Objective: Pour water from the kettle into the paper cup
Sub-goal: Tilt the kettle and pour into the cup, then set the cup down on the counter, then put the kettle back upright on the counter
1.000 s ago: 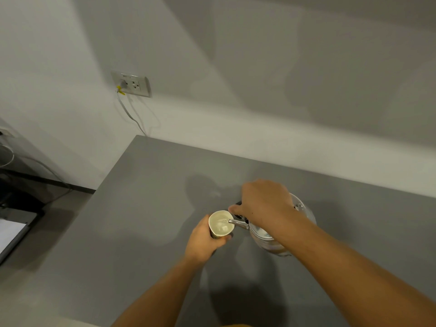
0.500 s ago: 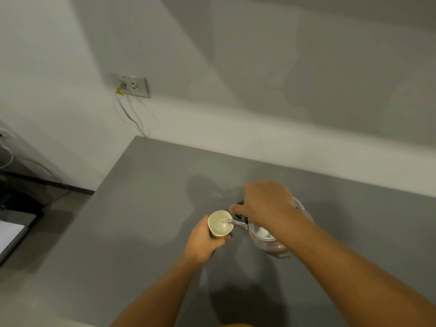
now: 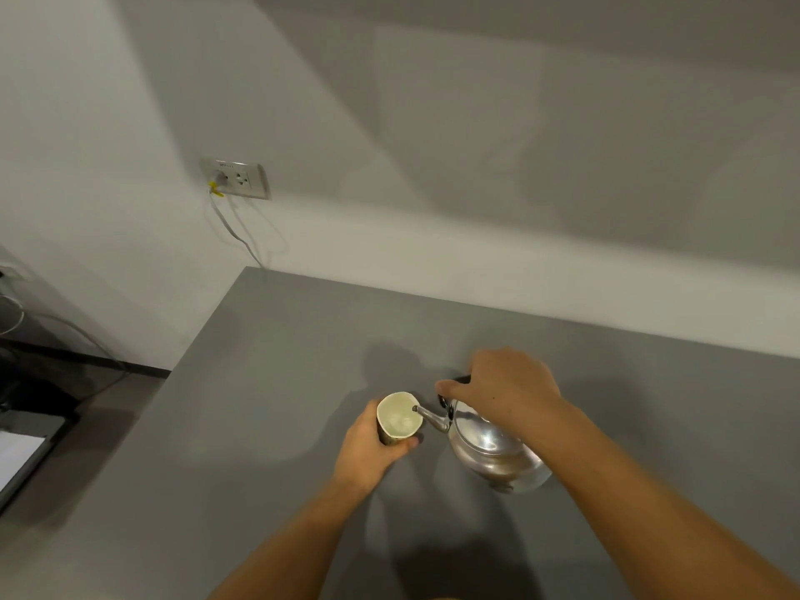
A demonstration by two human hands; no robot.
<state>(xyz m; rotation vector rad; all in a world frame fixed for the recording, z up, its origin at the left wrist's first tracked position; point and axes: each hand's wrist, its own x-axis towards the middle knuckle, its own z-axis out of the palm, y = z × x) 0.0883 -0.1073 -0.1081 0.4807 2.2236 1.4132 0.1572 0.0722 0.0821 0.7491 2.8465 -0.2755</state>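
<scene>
Steel kettle (image 3: 491, 448), round and shiny, hangs tilted from the right hand (image 3: 506, 389) clenched on its dark handle; the thin spout reaches over the paper cup (image 3: 398, 417) (rim slightly squashed), which the left hand (image 3: 368, 452) wraps above the matte grey table (image 3: 259, 426).

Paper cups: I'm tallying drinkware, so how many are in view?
1. The paper cup is on the grey counter, held by the left hand, under the kettle spout.
</scene>
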